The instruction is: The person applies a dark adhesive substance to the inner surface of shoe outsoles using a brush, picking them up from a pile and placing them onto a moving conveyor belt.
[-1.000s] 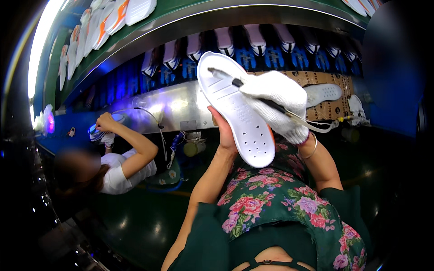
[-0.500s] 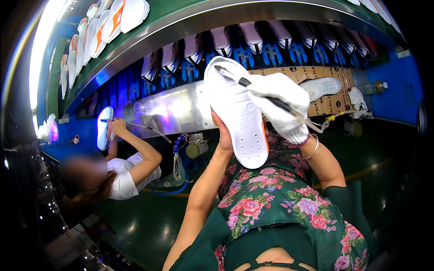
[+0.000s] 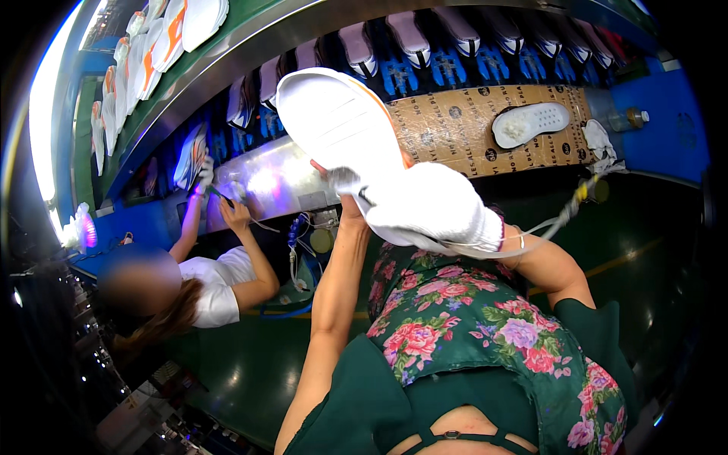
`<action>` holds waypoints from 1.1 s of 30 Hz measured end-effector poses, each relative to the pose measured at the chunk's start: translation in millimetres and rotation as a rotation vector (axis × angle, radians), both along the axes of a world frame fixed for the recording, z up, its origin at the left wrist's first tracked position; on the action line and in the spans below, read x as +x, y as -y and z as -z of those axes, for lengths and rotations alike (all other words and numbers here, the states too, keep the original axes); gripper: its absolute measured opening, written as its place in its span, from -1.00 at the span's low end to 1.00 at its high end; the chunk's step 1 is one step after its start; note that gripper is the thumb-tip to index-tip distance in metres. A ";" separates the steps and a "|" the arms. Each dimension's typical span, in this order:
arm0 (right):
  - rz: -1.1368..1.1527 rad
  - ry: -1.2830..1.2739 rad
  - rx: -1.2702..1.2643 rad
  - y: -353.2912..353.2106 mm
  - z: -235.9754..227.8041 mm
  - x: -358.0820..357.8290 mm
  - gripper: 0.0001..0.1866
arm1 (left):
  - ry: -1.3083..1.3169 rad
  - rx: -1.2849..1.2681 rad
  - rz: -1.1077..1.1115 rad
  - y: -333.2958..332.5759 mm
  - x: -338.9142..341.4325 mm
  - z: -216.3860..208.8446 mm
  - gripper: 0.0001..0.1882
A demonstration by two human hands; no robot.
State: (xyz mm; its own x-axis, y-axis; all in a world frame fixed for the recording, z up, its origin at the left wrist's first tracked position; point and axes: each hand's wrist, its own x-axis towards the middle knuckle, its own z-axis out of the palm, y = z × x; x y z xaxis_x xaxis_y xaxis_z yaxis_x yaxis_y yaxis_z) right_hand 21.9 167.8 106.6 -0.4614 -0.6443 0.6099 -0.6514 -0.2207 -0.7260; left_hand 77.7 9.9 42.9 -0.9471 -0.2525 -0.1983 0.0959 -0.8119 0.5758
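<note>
A white shoe sole [image 3: 337,114] with an orange edge is tilted up in front of me. My left hand [image 3: 352,206] grips its lower part from behind, and most of its fingers are hidden by the sole and the glove. In a white knit glove, my right hand [image 3: 432,203] is closed on a brush [image 3: 345,180] beside the sole's lower end. Motion blurs the brush tip, so I cannot tell whether it touches the sole. A thin pale tube [image 3: 561,218] with a yellow fitting runs past the glove's wrist.
Another sole [image 3: 531,125] lies on a printed cardboard sheet [image 3: 447,140] to the right, near a crumpled white cloth [image 3: 599,140] and a clear bottle [image 3: 628,120]. Shoe uppers [image 3: 356,45] line blue holders behind. At left, a co-worker [image 3: 227,277] handles a shoe. More soles [image 3: 159,61] fill the upper shelf.
The sole has moved up and left and turned. My right hand and the brush have come left and down, away from the sole's far end. The co-worker's hands have shifted to a different shoe part.
</note>
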 end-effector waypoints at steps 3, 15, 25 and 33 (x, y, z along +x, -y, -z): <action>-0.062 -0.030 0.013 -5.3 -22.5 -12.8 -0.72 | -0.210 0.110 0.095 17.6 4.4 17.8 0.24; 0.063 -0.091 0.029 -1.0 -3.7 -5.9 -0.72 | -0.375 0.388 0.258 31.2 -13.9 2.1 0.24; 0.024 -0.159 0.089 -5.9 1.8 -10.7 -0.64 | -0.318 0.460 0.154 31.9 -31.1 -3.6 0.27; -0.204 0.064 0.008 -2.2 -5.9 -11.7 -0.74 | -0.302 0.216 0.294 65.0 -39.4 0.5 0.29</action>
State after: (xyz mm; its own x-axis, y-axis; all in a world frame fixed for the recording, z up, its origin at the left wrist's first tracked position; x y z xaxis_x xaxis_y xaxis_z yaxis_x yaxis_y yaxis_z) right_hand 10.2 170.0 112.5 -0.3586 -0.7330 0.5781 -0.5465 -0.3372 -0.7666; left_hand 38.4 -55.1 42.3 -0.9956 0.0516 0.0787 -0.0187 -0.9279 0.3723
